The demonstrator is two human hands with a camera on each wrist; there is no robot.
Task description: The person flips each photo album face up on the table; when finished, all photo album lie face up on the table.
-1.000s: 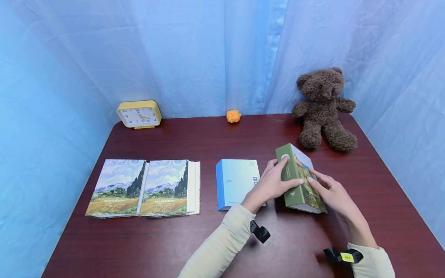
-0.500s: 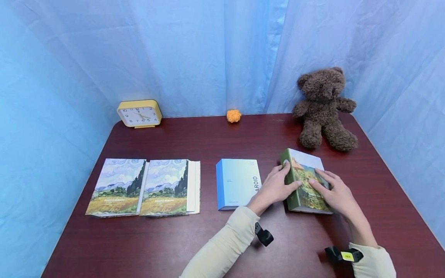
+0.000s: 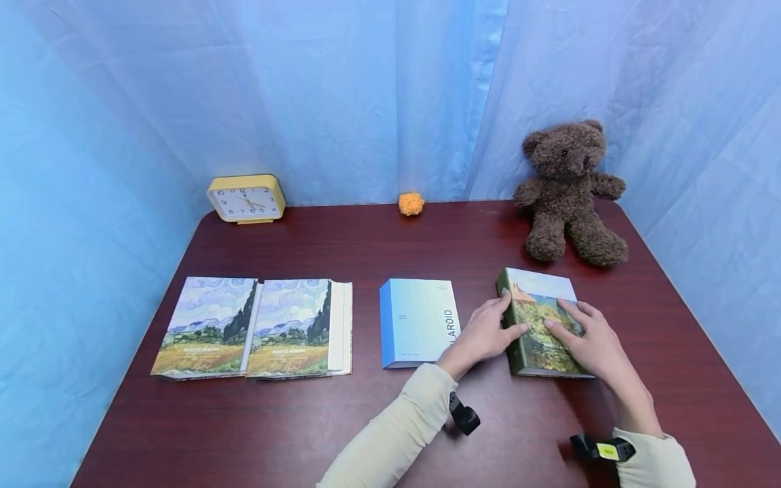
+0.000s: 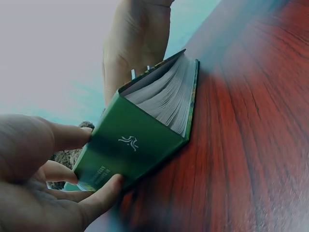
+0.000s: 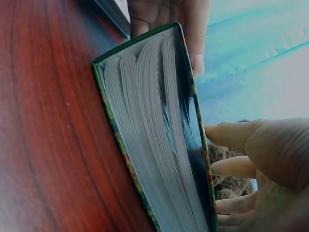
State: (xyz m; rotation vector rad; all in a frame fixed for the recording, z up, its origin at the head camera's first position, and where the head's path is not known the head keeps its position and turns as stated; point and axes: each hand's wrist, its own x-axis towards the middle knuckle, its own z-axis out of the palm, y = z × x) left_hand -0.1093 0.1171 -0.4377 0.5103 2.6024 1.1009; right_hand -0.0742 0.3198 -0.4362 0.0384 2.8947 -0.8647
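A thick photo album (image 3: pixel 538 346) with a painted landscape cover and a green spine (image 4: pixel 126 145) lies on the table at the right. My left hand (image 3: pixel 485 333) is at its left side, fingertips against the spine and thumb at the cover's left edge. On the cover's right part rest the fingertips of my right hand (image 3: pixel 594 346), its fingers fairly straight. The right wrist view shows the album's white pages (image 5: pixel 149 116) slightly fanned between the covers. A light blue album (image 3: pixel 417 322) lies just left of my left hand, its lower right corner hidden behind the wrist.
Two matching landscape photo albums, a left one (image 3: pixel 204 332) and a right one (image 3: pixel 289 332), lie side by side on the dark red table (image 3: pixel 244 434). Along the back stand a yellow clock (image 3: pixel 247 200), an orange woolly ball (image 3: pixel 411 203) and a brown teddy bear (image 3: pixel 567 193).
The green-spined album has tipped down from a tilt to lie flat, then shifted slightly right and nearer. Both hands have moved with it, the left one lower along the spine.
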